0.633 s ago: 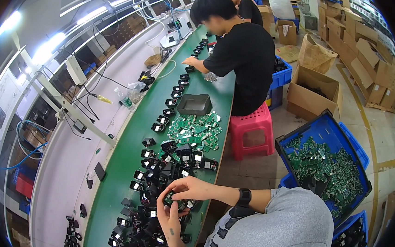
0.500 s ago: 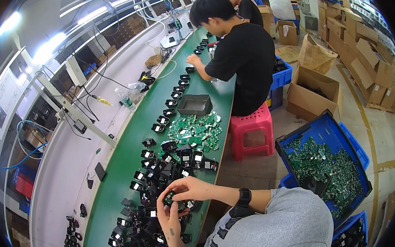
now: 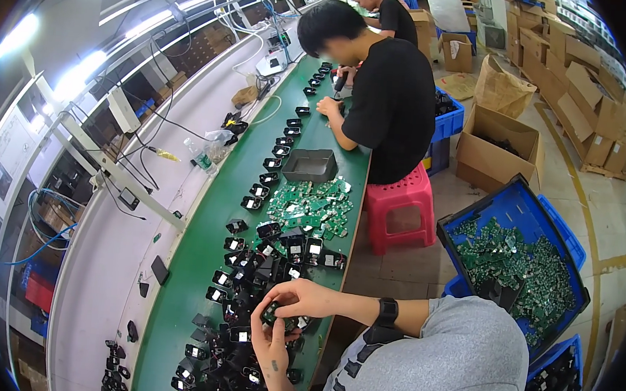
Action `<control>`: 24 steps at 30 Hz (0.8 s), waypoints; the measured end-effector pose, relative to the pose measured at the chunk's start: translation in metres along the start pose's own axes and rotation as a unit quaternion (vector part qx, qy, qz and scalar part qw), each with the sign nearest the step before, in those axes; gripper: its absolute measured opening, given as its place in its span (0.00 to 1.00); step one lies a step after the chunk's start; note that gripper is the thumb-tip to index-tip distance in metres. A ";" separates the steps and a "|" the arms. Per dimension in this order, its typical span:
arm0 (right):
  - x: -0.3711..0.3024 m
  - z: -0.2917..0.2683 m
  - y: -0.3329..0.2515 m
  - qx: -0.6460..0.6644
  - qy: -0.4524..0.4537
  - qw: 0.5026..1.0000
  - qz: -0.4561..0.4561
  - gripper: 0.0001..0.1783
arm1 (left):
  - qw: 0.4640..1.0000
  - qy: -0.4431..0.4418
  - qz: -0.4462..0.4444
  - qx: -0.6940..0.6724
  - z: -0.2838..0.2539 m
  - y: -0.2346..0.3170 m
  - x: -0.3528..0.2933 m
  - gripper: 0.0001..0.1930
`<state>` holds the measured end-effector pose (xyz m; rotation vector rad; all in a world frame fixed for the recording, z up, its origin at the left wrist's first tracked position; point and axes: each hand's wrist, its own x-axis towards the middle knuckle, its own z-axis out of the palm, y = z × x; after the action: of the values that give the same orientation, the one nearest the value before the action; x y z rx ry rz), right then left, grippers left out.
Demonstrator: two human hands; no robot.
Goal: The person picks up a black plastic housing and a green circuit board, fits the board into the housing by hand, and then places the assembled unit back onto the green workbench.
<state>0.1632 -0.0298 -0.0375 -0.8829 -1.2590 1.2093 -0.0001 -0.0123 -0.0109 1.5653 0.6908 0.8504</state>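
Observation:
Between my hands is a small black plastic housing with a green circuit board (image 3: pixel 269 313) in it. My left hand (image 3: pixel 269 345) curls round it from below. From above, my right hand (image 3: pixel 303 298) bends over with its fingers and thumb at the board; the fingers partly hide the piece. Beneath and around my hands lies a heap of black housings (image 3: pixel 222 368), several with pale square parts inside. Just beyond the heap, loose green circuit boards (image 3: pixel 311 206) are spread on the green bench.
A grey bin (image 3: pixel 309 165) stands past the boards, beside a row of black housings (image 3: pixel 272 164). Farther along, a co-worker (image 3: pixel 393 106) sits on a pink stool (image 3: pixel 401 210), holding a screwdriver-like tool. Right of me is a blue crate (image 3: pixel 462 262) of circuit boards.
My hands and the housing stay nearly still. The co-worker has drawn the near hand back from the row, and a dark tool now shows upright in the other hand.

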 end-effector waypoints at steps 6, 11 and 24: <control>0.000 0.004 0.001 0.005 0.023 1.000 -0.018 0.20 | 1.000 0.004 -0.012 -0.001 -0.002 -0.002 -0.001 0.20; -0.001 0.005 -0.003 -0.018 0.027 0.999 -0.013 0.19 | 1.000 0.009 -0.016 -0.004 -0.003 -0.004 0.000 0.20; -0.004 0.007 -0.009 -0.055 0.030 0.998 -0.005 0.19 | 1.000 0.006 -0.019 0.003 -0.003 -0.003 -0.004 0.20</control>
<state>0.1581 -0.0369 -0.0285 -0.9861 -1.2895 1.1052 -0.0049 -0.0131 -0.0139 1.5492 0.7309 0.8316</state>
